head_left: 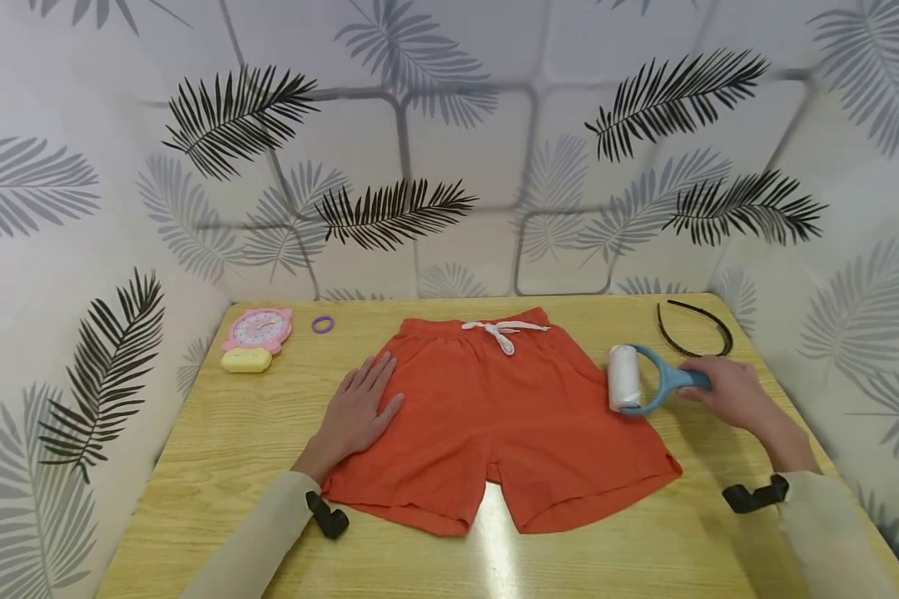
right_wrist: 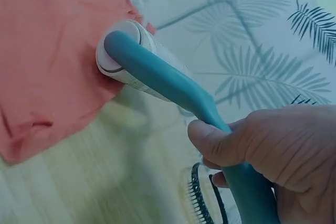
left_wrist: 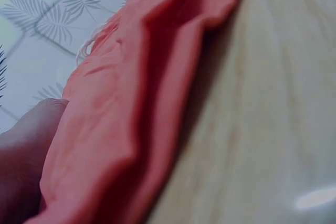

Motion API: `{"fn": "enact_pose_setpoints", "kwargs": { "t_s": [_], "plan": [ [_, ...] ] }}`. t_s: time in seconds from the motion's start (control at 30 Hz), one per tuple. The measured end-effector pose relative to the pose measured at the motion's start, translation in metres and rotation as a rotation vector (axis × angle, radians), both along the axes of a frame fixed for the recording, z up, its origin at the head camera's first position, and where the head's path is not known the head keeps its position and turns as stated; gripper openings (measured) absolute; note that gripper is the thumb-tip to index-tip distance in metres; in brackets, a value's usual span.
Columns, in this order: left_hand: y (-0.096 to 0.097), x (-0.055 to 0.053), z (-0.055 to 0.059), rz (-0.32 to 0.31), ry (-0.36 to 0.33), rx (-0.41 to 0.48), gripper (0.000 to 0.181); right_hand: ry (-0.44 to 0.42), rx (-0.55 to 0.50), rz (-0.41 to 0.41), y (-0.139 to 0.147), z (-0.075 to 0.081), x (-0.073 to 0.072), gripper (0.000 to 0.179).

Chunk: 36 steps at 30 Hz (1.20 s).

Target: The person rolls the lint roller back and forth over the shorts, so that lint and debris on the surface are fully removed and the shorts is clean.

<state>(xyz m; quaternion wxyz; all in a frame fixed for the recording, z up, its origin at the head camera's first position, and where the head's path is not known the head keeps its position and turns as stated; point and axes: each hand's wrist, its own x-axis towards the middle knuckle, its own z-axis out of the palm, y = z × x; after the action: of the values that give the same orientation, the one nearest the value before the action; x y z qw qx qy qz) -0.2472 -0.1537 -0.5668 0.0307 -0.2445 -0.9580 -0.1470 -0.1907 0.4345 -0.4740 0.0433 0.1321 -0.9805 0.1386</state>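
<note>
Red-orange shorts (head_left: 457, 408) with a white drawstring lie spread flat on the wooden table. My left hand (head_left: 361, 408) rests on their left side, fingers extended; in the left wrist view part of that hand (left_wrist: 29, 156) shows beside the fabric (left_wrist: 100, 124). My right hand (head_left: 737, 395) grips the blue handle of a lint roller (head_left: 624, 378), whose white roll is at the right edge of the shorts. From the right wrist view, thumb and fingers wrap the handle (right_wrist: 163, 80), and the roll's end overlaps the red fabric (right_wrist: 52, 51).
At the table's (head_left: 217, 466) back left are a pink clock (head_left: 258, 327), a yellow case (head_left: 245, 360) and a purple ring (head_left: 323, 324). A black headband (head_left: 725, 337) lies at the back right, just beyond my right hand. Leaf-patterned walls (head_left: 464, 150) bound the back and sides.
</note>
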Motion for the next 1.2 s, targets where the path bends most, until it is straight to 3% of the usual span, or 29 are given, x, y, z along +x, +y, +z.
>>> {"fn": "enact_pose_setpoints", "kwargs": {
  "t_s": [0.17, 0.33, 0.5, 0.7, 0.9, 1.2],
  "plan": [
    [0.0, 0.001, 0.001, -0.007, -0.001, 0.013, 0.071, 0.049, -0.162, 0.02, -0.025, 0.008, 0.005, 0.029],
    [-0.001, 0.0, 0.0, -0.001, 0.001, 0.006, 0.071, -0.016, -0.255, 0.131, -0.085, 0.013, 0.01, 0.024],
    [-0.001, 0.0, -0.002, -0.002, 0.006, 0.01, 0.071, -0.087, -0.225, 0.264, -0.151, 0.002, 0.02, 0.025],
    [-0.001, 0.002, 0.0, -0.007, 0.009, 0.028, 0.07, -0.144, -0.119, 0.315, -0.196, -0.011, 0.034, 0.026],
    [0.0, 0.002, 0.0, -0.007, 0.006, 0.033, 0.071, -0.165, -0.123, 0.291, -0.19, -0.008, 0.047, 0.026],
    [-0.001, 0.001, 0.002, -0.005, 0.0, 0.024, 0.071, -0.126, -0.187, 0.258, -0.132, -0.005, 0.073, 0.018]
  ]
}}
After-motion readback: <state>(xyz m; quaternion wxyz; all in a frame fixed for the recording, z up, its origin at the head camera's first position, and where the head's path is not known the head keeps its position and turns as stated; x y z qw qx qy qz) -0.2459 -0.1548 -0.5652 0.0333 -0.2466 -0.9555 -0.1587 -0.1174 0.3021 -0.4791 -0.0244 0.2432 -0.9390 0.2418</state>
